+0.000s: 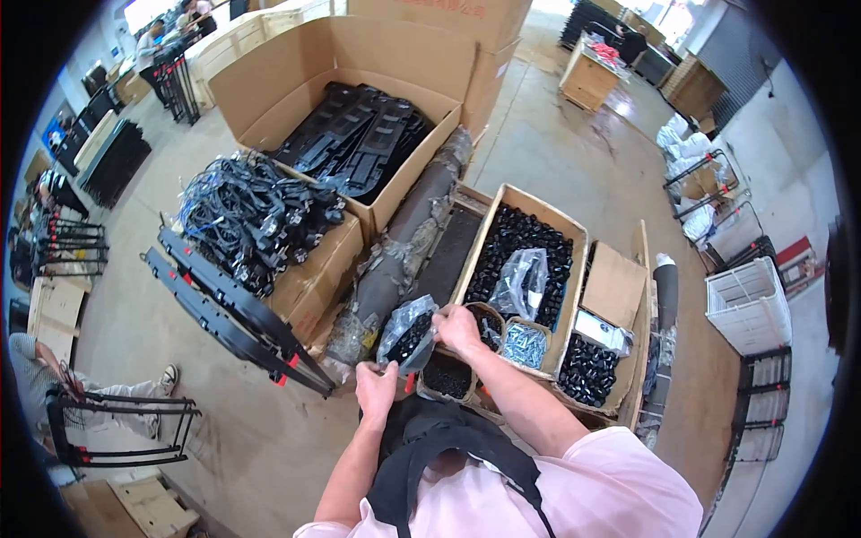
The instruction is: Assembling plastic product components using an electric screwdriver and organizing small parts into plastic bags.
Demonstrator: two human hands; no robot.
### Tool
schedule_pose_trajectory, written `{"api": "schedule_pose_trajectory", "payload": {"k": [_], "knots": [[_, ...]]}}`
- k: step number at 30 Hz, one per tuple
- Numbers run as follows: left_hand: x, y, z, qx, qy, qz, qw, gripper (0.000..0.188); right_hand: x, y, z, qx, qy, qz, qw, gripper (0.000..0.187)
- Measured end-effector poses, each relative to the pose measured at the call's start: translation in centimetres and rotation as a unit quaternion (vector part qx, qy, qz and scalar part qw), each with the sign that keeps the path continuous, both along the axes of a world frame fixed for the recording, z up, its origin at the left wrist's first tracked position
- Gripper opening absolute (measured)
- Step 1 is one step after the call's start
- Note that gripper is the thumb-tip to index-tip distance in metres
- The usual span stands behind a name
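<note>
A clear plastic bag (409, 336) of small black parts hangs between my two hands. My left hand (375, 387) pinches its lower left edge, fingers closed. At its upper right edge, my right hand (457, 328) grips the plastic. Just below the bag is a small open box of tiny black pieces (447, 377). Silver screws fill another small box (525, 344) to the right of my right hand. Beyond that, a long cardboard tray (581, 235) holds many glossy black parts, with a second clear bag (520, 283) lying on them.
Black curved frame bars (235, 309) lean at the left beside a box heaped with black cables (256, 211). Farther back, a large carton (269, 72) holds flat black panels. A wrapped roll (399, 242) runs between the boxes. Another person (99, 403) sits at far left.
</note>
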State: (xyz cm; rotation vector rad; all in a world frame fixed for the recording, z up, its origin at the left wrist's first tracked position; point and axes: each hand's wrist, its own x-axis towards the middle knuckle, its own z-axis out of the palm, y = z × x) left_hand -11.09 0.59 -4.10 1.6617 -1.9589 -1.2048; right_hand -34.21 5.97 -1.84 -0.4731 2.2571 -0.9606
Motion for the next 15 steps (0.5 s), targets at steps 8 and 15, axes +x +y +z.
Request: {"api": "schedule_pose_trajectory", "payload": {"k": [8, 15], "knots": [[0.1, -0.5, -2.5, 0.347, 0.228, 0.08, 0.906, 0.028, 4.0, 2.6, -0.3, 0.062, -0.019, 0.096, 0.993, 0.036], [-0.3, -1.4, -3.0, 0.459, 0.348, 0.174, 0.798, 0.01, 6.2, 4.9, -2.1, -0.098, -0.261, -0.068, 0.958, 0.02]]}}
